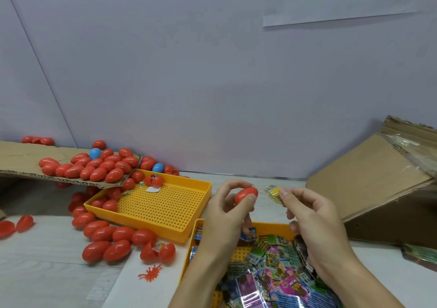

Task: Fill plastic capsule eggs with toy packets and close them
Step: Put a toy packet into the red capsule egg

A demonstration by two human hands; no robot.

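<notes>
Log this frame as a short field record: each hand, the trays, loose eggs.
left hand: holds closed red egg
right hand: pinches yellow toy packet
near tray: yellow, heaped with toy packets
far tray: yellow, mostly bare, few red eggs at its left end
loose eggs: mostly red, two blue, on cardboard sheet and table
open egg: beside the near tray

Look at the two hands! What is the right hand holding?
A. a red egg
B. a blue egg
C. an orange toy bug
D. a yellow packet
D: the right hand pinches a yellow packet by its fingertips, while the left hand holds the red egg.
</notes>
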